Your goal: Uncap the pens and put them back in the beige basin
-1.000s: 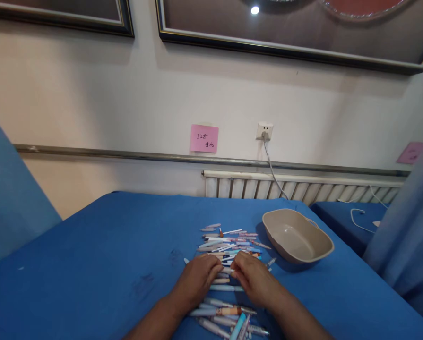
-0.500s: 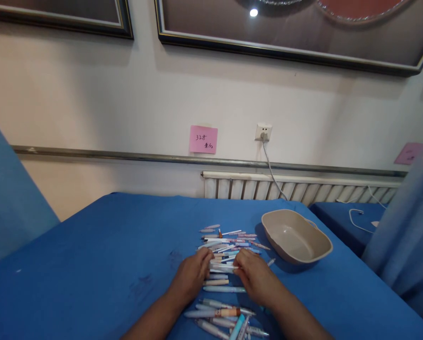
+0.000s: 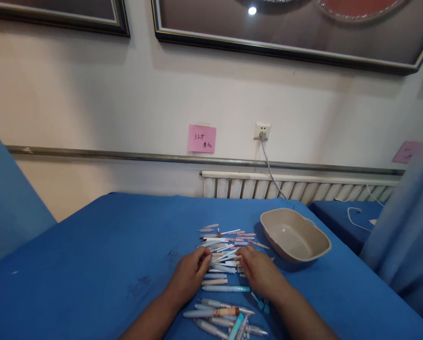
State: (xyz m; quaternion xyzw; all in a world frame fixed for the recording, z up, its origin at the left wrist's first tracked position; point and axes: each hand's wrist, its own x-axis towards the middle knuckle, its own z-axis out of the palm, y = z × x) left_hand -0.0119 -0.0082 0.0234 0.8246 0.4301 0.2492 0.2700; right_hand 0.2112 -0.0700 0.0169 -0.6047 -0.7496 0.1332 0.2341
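Many pens lie on a blue-covered table, in a loose pile (image 3: 221, 242) and a nearer group (image 3: 213, 312). My left hand (image 3: 191, 273) is closed at the left ends of the pile, thumb and fingers pinched together by a pale pen (image 3: 222, 268). Across from it, my right hand (image 3: 262, 270) has its fingers curled down on the right ends of the pens, closed too. Fingers hide the exact grip points. Just nearer than the hands lies a long light-blue pen (image 3: 225, 288). Small teal pieces (image 3: 261, 303) sit beside my right wrist.
A beige plastic basin (image 3: 292, 233) stands right of the pile on the blue tablecloth (image 3: 90, 264). Behind the table run a white radiator (image 3: 246, 185) and a metal rail. A cord hangs from the wall socket (image 3: 263, 131). Blue curtains flank both sides.
Both hands stay over the pile, with small finger movements. My right hand has shifted slightly, and pens between the hands lie at different angles. The teal pieces by my right wrist show more now.
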